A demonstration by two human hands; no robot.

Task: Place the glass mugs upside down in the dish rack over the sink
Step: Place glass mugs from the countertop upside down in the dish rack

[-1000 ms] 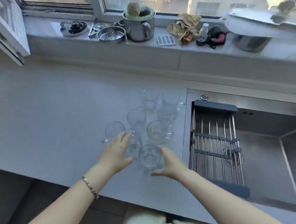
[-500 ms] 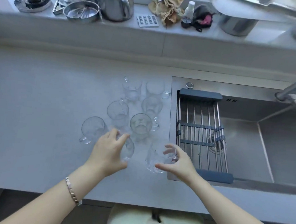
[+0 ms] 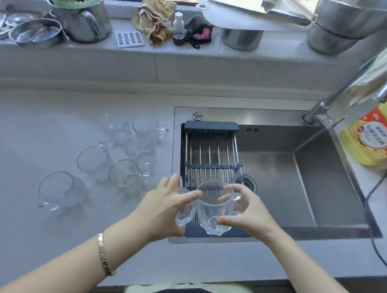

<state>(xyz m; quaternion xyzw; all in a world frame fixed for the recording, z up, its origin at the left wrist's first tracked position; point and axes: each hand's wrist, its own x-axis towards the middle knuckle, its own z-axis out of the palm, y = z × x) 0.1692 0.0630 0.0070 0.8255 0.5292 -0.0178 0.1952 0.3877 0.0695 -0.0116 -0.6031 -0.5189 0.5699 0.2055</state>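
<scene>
The left hand [image 3: 162, 208] gripped 1 glass mug [image 3: 184, 209] and the right hand [image 3: 249, 211] gripped another mug [image 3: 215, 207], both above the dish rack's [image 3: 210, 156] near end. 6 mugs [image 3: 125, 176] stood on the worktop [image 3: 43, 127].

A single head-worn wide-angle view looks forward and steeply down — close over the counter [image 3: 48, 239] at lower left, sink [image 3: 309, 186] at right, windowsill [image 3: 282, 54] along the top.
</scene>
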